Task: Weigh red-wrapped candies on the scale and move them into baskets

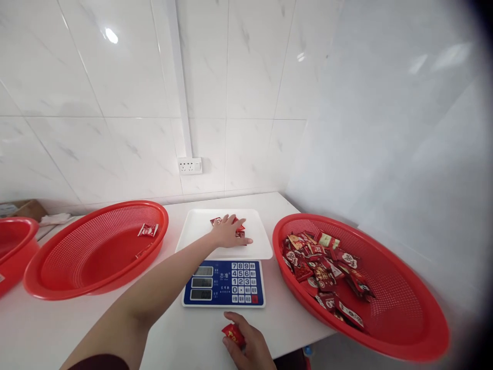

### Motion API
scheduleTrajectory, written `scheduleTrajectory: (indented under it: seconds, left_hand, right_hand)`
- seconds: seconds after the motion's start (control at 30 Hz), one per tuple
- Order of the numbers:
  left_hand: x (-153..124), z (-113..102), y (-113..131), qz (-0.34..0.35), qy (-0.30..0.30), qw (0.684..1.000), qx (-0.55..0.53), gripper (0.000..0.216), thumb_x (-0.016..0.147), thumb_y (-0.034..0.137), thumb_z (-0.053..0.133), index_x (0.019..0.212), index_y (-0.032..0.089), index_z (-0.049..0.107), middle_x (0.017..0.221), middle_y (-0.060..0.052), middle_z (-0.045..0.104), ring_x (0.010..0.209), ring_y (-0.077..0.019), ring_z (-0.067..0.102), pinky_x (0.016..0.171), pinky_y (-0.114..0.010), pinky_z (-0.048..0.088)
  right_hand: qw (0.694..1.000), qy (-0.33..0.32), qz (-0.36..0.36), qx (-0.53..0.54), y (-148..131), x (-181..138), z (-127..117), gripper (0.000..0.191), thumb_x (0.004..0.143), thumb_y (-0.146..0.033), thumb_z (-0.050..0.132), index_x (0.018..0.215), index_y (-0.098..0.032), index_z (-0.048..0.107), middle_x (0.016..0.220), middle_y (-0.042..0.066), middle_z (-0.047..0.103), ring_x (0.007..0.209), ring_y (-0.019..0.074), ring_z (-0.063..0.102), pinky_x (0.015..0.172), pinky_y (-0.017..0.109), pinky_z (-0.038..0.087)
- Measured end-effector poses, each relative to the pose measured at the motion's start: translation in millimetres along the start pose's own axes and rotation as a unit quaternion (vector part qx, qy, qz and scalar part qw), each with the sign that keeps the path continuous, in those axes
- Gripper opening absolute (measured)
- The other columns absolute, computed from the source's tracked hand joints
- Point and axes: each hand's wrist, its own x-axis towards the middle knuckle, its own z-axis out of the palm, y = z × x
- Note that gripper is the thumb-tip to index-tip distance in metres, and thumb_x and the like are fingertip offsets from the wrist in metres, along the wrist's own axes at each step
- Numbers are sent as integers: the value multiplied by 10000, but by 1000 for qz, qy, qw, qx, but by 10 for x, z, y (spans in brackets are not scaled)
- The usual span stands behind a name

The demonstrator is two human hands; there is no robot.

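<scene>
My left hand (227, 234) reaches over the white pan (192, 231) of a digital scale. Its fingers are spread over several small red snack packets (240, 234), which it partly hides; a firm grip does not show. Near the table's front edge, below the blue keypad panel (224, 283), my right hand (250, 344) pinches a red snack packet (233, 334) with yellow print between thumb and fingers. The small displays on the panel are too faint to read surely.
At the right, a red plastic basket (408, 288) holds many mixed snack packets (323, 267). Another red basket (96, 226) on the left has two packets in it; part of a third basket (19, 226) shows beyond. A wall socket (190, 166) sits behind the scale.
</scene>
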Motion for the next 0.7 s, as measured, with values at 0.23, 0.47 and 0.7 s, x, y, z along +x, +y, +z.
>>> scheduleTrajectory:
  seconds: [0.23, 0.47, 0.7]
  left_hand:
    - [17, 36, 65, 6, 41, 999, 20, 499, 780, 613, 439, 1150, 288, 520, 1231, -105, 484, 1139, -332, 440, 911, -554, 349]
    - [29, -24, -81, -17, 70, 997, 0, 272, 829, 342, 461, 1085, 263, 510, 1093, -86, 519, 1027, -264, 505, 797, -374, 445]
    - [15, -108, -233, -24, 99, 992, -71, 282, 759, 156, 479, 1019, 258, 521, 1040, -39, 525, 823, -173, 584, 729, -289, 457]
  right_hand:
    - [1000, 10, 13, -19, -44, -7, -15, 466, 803, -534, 514, 1171, -260, 597, 773, 20, 675, 682, 173, 607, 694, 269, 490]
    - [1000, 20, 1, -14, -54, -13, -9, 467, 808, -542, 504, 1167, -259, 602, 811, 27, 682, 703, 173, 614, 699, 264, 493]
    - [1000, 23, -11, -14, -24, -12, 9, 459, 817, -518, 499, 1164, -236, 600, 779, 25, 682, 687, 170, 612, 711, 269, 492]
